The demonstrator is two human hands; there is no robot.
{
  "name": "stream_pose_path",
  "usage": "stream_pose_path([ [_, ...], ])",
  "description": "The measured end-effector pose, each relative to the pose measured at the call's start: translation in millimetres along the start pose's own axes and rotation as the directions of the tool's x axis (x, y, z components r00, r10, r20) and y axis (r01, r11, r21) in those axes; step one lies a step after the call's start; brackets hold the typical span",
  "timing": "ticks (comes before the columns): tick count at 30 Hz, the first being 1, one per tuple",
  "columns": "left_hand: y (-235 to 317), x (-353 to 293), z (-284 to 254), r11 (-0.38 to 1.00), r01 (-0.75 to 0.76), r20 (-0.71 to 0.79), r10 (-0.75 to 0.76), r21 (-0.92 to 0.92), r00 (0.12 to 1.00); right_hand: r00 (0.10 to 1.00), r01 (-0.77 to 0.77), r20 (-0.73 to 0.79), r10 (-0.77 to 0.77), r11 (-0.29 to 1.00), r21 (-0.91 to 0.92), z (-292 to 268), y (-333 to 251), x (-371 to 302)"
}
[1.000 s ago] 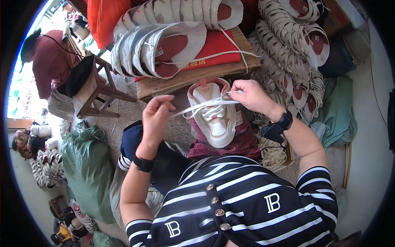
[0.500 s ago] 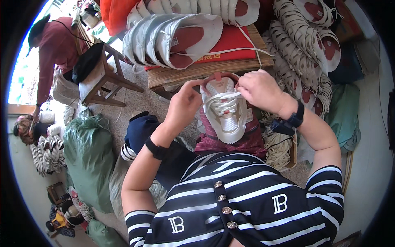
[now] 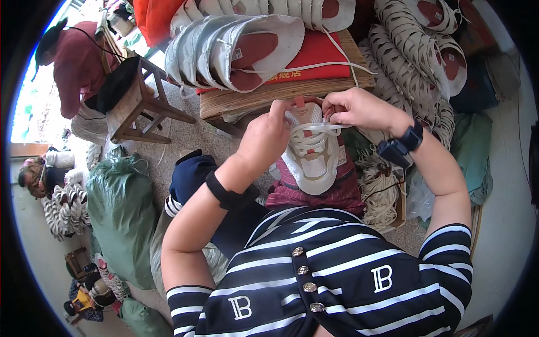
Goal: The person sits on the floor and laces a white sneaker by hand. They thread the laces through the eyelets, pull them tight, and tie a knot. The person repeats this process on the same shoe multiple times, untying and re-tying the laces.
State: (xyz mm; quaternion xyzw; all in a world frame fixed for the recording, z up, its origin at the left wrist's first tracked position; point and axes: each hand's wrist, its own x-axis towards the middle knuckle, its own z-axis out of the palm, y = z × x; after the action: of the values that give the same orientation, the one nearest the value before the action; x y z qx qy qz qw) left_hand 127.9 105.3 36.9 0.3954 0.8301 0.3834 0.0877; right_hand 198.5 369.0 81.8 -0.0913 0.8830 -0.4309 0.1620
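Note:
A white and beige sneaker upper with a pinkish lining lies over the maroon cloth on my lap, its toe toward me. A white shoelace runs across its eyelets. My left hand is closed on the left side of the collar, its fingertips partly hidden behind the hand. At the right side of the collar, my right hand pinches the lace by the top eyelets. Just beyond the hands, a wooden bench bears nested white shoe uppers.
Rows of strapped uppers are piled at the far right. A box of white laces stands right of my lap. Left are a green sack, a wooden stool and a person in a maroon top.
My left hand has moved right and closed over the collar's left side. The right hand has curled its fingers inward, and a lace loop now shows below them.

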Motion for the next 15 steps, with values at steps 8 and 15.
stream_pose_path([
  [8,-13.4,22.2,-57.1,0.993,-0.041,0.402,0.083,-0.113,0.912,0.941,-0.129,0.319,0.111,0.991,0.036,-27.5,-3.7,13.9],
  [15,-24.2,32.1,-50.4,0.969,-0.225,0.404,0.246,-0.098,0.881,0.974,-0.051,0.224,0.024,0.992,0.118,-19.8,11.3,15.1],
])
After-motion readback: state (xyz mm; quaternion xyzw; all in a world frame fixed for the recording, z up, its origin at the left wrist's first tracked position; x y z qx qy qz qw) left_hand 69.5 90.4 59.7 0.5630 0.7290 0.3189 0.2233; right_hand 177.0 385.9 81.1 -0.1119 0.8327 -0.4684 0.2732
